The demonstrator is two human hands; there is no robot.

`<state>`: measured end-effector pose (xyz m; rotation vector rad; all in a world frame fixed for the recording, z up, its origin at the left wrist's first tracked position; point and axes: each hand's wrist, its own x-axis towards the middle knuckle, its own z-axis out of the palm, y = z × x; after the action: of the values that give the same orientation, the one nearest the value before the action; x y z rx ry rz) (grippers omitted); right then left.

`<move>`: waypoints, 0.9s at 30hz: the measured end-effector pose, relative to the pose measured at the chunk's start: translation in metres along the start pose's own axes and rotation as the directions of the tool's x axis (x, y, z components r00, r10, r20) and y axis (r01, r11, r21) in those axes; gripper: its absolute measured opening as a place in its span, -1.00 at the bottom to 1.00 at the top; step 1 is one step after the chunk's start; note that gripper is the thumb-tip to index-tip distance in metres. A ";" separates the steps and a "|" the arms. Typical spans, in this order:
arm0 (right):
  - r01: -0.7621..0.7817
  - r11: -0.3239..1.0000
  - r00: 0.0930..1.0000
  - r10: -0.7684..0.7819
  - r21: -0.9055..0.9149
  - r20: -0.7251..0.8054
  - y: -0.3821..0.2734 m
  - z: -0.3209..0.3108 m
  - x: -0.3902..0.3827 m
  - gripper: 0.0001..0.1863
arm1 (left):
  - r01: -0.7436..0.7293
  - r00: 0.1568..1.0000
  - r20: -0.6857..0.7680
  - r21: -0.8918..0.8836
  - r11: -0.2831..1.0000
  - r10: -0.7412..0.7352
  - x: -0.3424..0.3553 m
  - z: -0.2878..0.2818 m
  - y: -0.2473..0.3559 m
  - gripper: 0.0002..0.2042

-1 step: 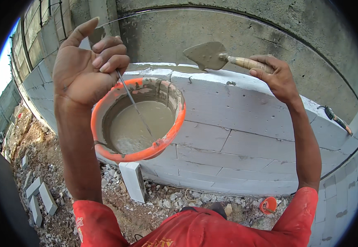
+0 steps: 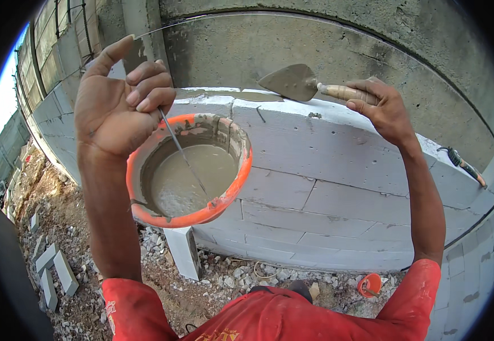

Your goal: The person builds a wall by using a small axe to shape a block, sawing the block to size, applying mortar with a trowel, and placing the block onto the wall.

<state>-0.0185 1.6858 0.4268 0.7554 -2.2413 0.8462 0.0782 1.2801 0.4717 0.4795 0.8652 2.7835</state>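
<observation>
the left hand point(image 2: 119, 102) is palm up toward the eye, its lower fingers curled round a thin metal handle point(image 2: 181, 149), one digit stretched up and away from the fist. the handle slants down to the right of that hand and meets the rim of an orange bucket point(image 2: 241, 182), which sits below and to the right of the hand, partly filled with wet grey mortar point(image 2: 193, 173). the right hand point(image 2: 380, 108) is closed round the wooden grip of a trowel point(image 2: 292, 82); the blade points left from this hand, smeared with grey, over the top edge of a pale block wall point(image 2: 338, 153). whether blade and wall touch, i cannot tell. a layer of mortar lies on that edge, between the two hands. to the right of the right hand, a tool with a dark and orange handle point(image 2: 465, 166) lies on the wall. well below the left hand, a pale block point(image 2: 182, 253) stands under the bucket, and far below the right hand a small orange pail point(image 2: 370, 284) lies on rubble point(image 2: 233, 278). beyond both hands rises a rough concrete wall point(image 2: 230, 51).
</observation>
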 end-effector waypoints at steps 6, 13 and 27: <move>0.144 0.987 0.988 -0.139 -0.069 0.073 0.037 -0.049 -0.023 -0.61 | -0.106 0.968 -0.226 0.006 0.994 0.105 -0.026 -0.033 -0.073 -0.60; 0.248 0.966 0.968 -0.244 -0.069 0.061 0.071 -0.070 -0.017 -0.60 | -0.207 0.809 -0.573 -0.073 0.976 0.129 -0.060 -0.040 -0.151 -0.59; 0.270 0.955 0.959 -0.255 -0.120 0.127 0.082 -0.082 -0.034 -0.60 | -0.149 0.859 -0.510 -0.152 0.977 0.052 -0.065 0.008 -0.197 -0.55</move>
<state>-0.0249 1.8064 0.4218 1.0290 -2.2030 0.5287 0.1574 1.4265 0.3484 -0.2637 0.6627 3.1010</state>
